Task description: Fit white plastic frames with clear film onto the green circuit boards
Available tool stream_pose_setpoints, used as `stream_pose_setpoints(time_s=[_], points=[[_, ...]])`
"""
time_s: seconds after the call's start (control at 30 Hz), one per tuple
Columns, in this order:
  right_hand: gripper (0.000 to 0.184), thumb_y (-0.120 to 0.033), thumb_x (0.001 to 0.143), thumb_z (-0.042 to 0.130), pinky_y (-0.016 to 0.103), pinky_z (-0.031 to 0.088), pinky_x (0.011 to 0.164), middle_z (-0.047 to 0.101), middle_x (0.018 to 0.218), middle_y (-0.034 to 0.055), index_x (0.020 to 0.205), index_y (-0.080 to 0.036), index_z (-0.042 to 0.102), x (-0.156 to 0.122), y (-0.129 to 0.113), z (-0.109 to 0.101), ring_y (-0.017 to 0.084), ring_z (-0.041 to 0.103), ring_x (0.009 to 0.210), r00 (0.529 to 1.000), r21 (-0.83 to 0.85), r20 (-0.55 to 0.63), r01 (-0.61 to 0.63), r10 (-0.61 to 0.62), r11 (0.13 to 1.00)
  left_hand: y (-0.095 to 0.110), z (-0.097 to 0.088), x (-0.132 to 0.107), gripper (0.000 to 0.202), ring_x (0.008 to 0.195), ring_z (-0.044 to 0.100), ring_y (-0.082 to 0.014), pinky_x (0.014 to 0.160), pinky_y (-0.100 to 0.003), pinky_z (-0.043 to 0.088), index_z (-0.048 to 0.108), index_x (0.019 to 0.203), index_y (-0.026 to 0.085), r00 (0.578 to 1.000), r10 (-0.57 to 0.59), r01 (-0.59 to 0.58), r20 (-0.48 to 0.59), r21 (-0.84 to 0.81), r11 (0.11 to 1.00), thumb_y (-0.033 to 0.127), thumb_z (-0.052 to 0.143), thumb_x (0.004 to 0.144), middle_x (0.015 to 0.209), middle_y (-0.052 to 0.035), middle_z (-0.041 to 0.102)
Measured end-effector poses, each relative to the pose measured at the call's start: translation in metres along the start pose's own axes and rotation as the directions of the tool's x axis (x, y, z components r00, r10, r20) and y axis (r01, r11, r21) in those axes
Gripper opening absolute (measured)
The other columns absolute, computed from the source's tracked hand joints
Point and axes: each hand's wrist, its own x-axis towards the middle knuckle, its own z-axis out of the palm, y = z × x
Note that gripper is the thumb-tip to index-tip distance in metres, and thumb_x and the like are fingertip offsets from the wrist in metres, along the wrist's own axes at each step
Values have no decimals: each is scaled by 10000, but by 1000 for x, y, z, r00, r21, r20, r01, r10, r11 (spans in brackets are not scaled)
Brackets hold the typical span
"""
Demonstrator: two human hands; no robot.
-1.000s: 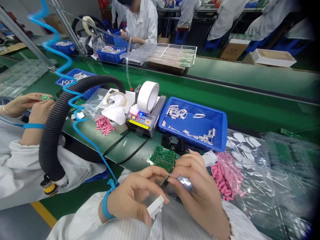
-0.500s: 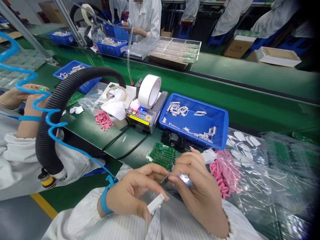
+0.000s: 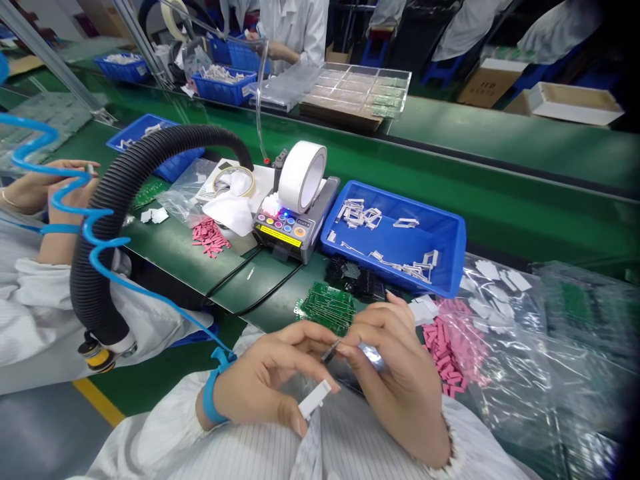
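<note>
My left hand pinches a white plastic bracket between thumb and fingers, and a blue wrist strap circles that wrist. My right hand holds a shiny silver part with a small dark metal tip. The tip sits just by my left fingertips, and my fingers partly hide the part. A stack of green circuit boards lies just beyond my hands on the green bench. Black connectors lie behind the boards.
A blue tray of white brackets and a tape dispenser stand beyond my hands. Pink pads and white pieces lie on clear plastic bags at right. A black ribbed hose and a blue coiled tube cross the left, before a co-worker's hand.
The view has swung slightly, shifting the bench and tray up and to the right. My hands stay close together, and the white bracket has risen a little in my left hand.
</note>
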Motion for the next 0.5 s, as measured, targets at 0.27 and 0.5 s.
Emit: stream_pose_setpoints(time_s=[0.27, 0.5], points=[[146, -121, 849, 518, 439, 280, 937, 560, 707, -19, 761, -237, 522, 0, 3, 0, 167, 531, 754, 1000, -34, 16, -3, 4, 999, -3, -2, 3, 359, 1169, 471, -290, 1068, -451, 273, 735, 975, 286, 1000, -18, 18, 0, -5, 1000, 396, 763, 635, 1218, -93, 488], [123, -137, 865, 478, 446, 288, 943, 565, 760, -15, 792, -232, 505, -3, 11, 8, 161, 531, 774, 997, -46, 76, -25, 29, 999, -9, -4, 6, 351, 1184, 449, -306, 1053, -473, 273, 746, 945, 262, 999, -50, 49, -17, -25, 998, 400, 771, 623, 1223, -103, 489]])
